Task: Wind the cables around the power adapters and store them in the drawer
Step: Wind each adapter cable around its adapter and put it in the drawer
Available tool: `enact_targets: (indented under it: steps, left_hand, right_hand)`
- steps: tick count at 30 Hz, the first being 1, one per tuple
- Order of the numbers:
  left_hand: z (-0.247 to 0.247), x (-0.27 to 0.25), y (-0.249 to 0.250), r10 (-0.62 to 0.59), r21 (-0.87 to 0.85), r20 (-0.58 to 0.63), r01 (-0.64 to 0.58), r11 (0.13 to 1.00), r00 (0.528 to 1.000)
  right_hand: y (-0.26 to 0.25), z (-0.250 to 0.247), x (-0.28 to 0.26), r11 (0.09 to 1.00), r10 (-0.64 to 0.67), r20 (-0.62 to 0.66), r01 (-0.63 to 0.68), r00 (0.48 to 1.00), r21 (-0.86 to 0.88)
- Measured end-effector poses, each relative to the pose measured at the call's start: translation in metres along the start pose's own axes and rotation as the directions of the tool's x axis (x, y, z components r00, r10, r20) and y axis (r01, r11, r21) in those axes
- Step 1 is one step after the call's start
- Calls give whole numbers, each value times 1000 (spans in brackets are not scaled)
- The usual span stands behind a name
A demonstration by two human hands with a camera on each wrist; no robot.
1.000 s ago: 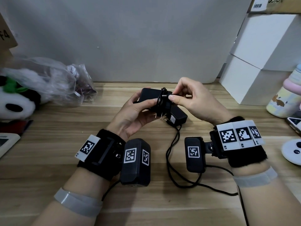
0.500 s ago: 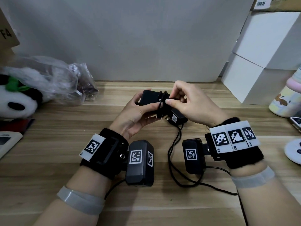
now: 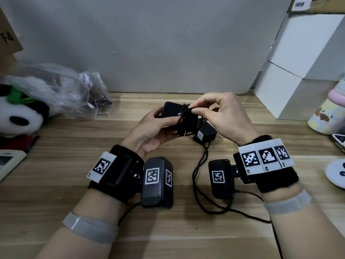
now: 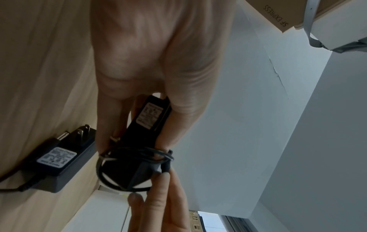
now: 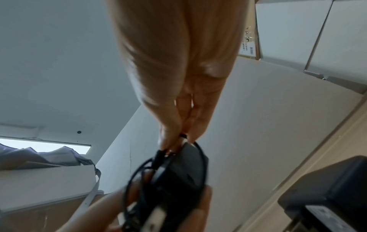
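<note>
My left hand grips a black power adapter above the wooden desk, thumb along its near side. Its thin black cable is coiled round the adapter's middle. My right hand pinches the cable's plug end against the coils with thumb and forefinger. In the left wrist view the held adapter shows its label and the cable looped round it. A second black adapter lies on the desk just under my right hand, its loose cable trailing toward me. The drawer is not in view.
A crumpled clear plastic bag and a panda plush sit at the left. White boxes stand at the back right, beside a pastel bottle. A white device lies at the left edge.
The right hand has brought the cable end up over the top of the adapter's coils and now pinches it there. The left hand's grip on the adapter is unchanged.
</note>
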State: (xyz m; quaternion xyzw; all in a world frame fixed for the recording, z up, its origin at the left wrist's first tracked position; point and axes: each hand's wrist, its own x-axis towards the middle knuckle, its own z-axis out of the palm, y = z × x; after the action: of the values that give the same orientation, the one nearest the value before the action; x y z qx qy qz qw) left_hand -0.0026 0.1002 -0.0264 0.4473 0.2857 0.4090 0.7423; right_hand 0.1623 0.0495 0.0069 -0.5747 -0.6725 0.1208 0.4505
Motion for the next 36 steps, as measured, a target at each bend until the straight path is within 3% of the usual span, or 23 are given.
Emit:
enact_targets:
  steps: [2, 6, 12, 17, 23, 30, 36]
  left_hand:
    - [1, -1, -2, -19, -3, 32, 20, 1000, 999]
    - [1, 0, -4, -56, -28, 82, 58, 998, 995]
    - [-7, -3, -1, -113, -108, 199, 136, 985, 974]
    - [-4, -2, -7, -154, -111, 226, 182, 977, 962]
    - [-12, -3, -9, -152, -92, 301, 188, 978, 941]
    - [-9, -2, -9, -169, -23, 237, 179, 984, 957]
    - [-10, 3, -10, -162, -5, 196, 167, 986, 967]
  right_hand:
    - [-2, -2, -1, 999, -39, -19, 39, 999, 1]
    - [0, -12, -1, 998, -35, 58, 31, 998, 63]
    - [-3, -13, -2, 985, -68, 30, 62, 997, 158]
    - [5, -16, 0, 978, 11, 76, -26, 997, 206]
    - [4, -18, -1, 958, 17, 171, -65, 985, 279]
    - [7, -20, -2, 956, 49, 252, -119, 967, 270]
    - [4, -17, -1, 996, 37, 194, -52, 980, 74]
